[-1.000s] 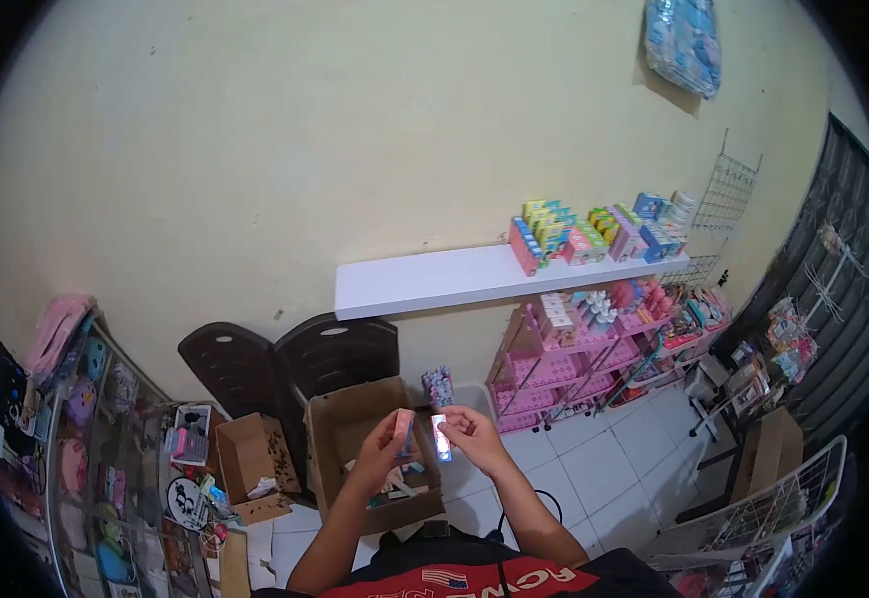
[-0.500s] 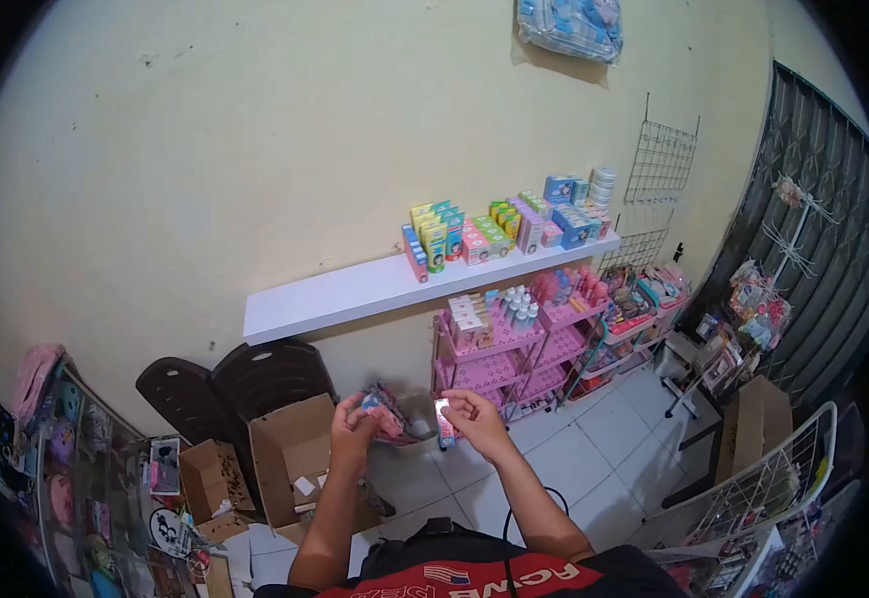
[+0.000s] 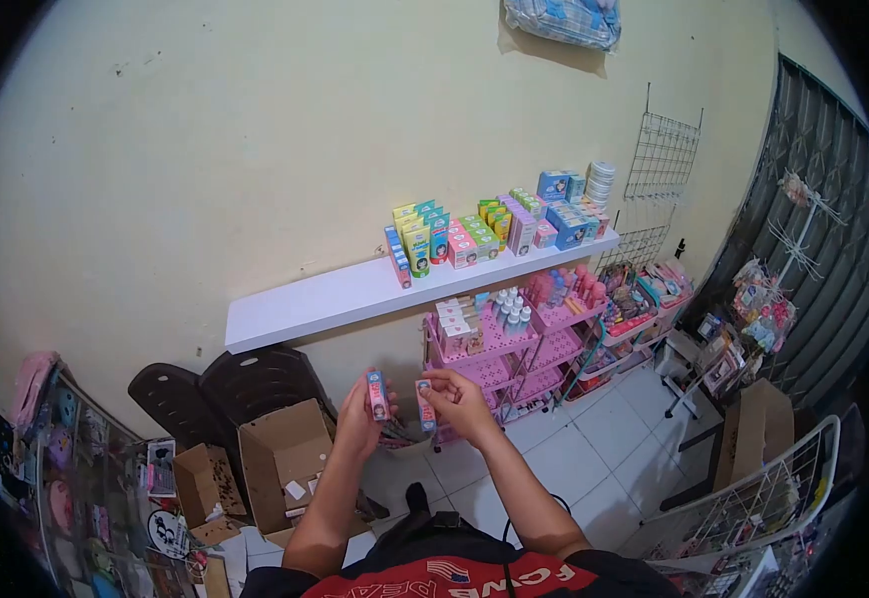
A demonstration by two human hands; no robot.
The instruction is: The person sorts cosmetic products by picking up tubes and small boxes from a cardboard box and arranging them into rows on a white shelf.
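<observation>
My left hand [image 3: 357, 424] holds a small pink carton [image 3: 376, 395] upright in front of me. My right hand [image 3: 457, 401] grips a second small carton [image 3: 425, 403] with a printed front, held close beside the first; the two boxes are a little apart. Both hands hover at chest height, above the floor and just in front of the pink rack [image 3: 499, 344]. Above them, the white wall shelf [image 3: 354, 295] carries a row of coloured product boxes [image 3: 494, 227] on its right half, and its left half is bare.
An open cardboard box [image 3: 280, 468] and a smaller one [image 3: 203, 478] sit on the floor at lower left, beside dark plastic chairs [image 3: 225, 389]. A glass display case [image 3: 75, 468] stands far left. A wire basket [image 3: 753, 508] and another carton [image 3: 758, 424] stand at right.
The view has swung left and slightly down. Both hands moved from above the open cardboard box to in front of the pink rack, still holding their cartons, now turned upright.
</observation>
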